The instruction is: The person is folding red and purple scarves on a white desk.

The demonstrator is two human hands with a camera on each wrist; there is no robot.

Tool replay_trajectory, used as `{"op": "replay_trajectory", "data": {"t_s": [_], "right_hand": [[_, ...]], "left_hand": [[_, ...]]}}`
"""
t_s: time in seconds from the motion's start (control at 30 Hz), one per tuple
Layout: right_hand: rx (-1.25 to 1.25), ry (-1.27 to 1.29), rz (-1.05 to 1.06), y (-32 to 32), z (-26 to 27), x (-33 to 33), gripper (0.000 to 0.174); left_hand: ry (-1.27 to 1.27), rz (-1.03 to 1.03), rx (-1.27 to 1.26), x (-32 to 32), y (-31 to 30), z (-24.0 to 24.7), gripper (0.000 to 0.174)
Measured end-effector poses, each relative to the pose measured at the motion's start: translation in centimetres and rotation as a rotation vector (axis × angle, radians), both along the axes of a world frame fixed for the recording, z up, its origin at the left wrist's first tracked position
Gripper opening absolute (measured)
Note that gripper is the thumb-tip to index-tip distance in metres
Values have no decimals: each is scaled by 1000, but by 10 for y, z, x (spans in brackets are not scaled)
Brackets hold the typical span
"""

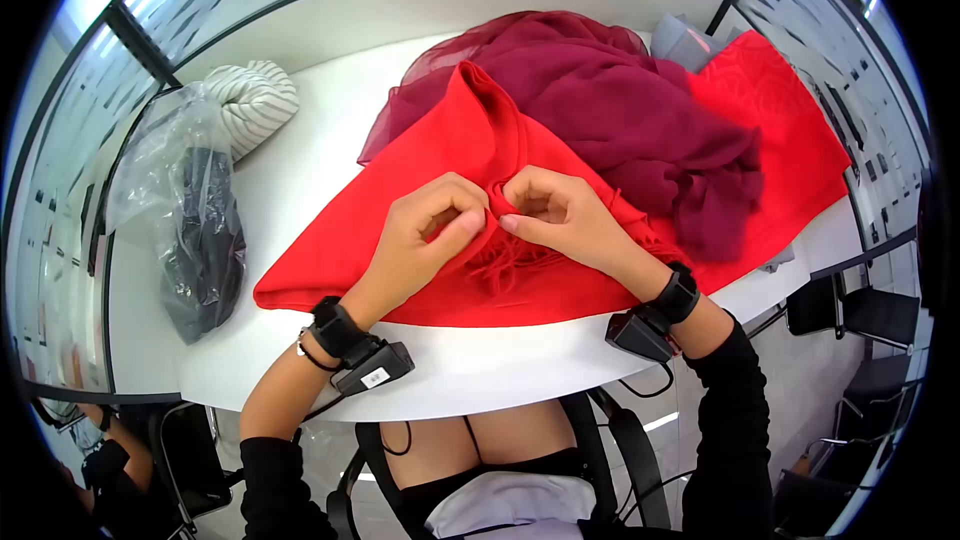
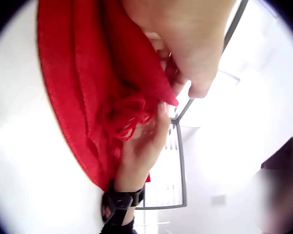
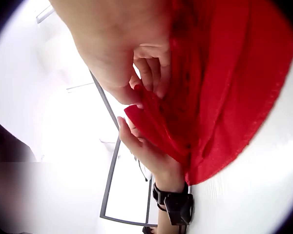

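A red fringed scarf (image 1: pixel 350 230) lies folded on the white table in front of me, its far part rising to a rounded peak. My left hand (image 1: pixel 425 230) pinches a raised edge of it between thumb and curled fingers. Close beside it, my right hand (image 1: pixel 570 220) pinches the same cloth near a small rolled fold. Red tassels (image 1: pixel 500 265) hang just below the two hands. In the left wrist view, a pointed corner of the scarf (image 2: pixel 151 73) stands up between the hands. The right wrist view shows the cloth (image 3: pixel 151 117) lifted there too.
A sheer maroon cloth (image 1: pixel 580 90) is heaped behind the scarf. More red patterned fabric (image 1: pixel 780 130) spreads at the right. On the left lie a clear plastic bag (image 1: pixel 165 180) with dark contents and a striped white roll (image 1: pixel 250 100). Low partitions border the white table (image 1: pixel 480 370).
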State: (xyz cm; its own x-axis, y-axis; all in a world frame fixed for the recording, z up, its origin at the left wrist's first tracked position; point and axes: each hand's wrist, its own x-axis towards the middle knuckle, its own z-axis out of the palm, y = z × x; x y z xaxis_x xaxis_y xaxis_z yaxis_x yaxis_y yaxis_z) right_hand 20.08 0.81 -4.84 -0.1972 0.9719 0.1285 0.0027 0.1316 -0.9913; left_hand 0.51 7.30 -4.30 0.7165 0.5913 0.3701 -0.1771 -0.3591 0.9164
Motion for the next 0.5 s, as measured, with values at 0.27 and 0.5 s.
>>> {"op": "replay_trajectory", "data": {"t_s": [0.27, 0.5], "right_hand": [[57, -47, -23, -6, -4, -3, 15], [207, -202, -57, -9, 1, -7, 20]], "left_hand": [[3, 74, -35, 1, -9, -14, 15], [-65, 170, 247, 0, -7, -17, 19]]}}
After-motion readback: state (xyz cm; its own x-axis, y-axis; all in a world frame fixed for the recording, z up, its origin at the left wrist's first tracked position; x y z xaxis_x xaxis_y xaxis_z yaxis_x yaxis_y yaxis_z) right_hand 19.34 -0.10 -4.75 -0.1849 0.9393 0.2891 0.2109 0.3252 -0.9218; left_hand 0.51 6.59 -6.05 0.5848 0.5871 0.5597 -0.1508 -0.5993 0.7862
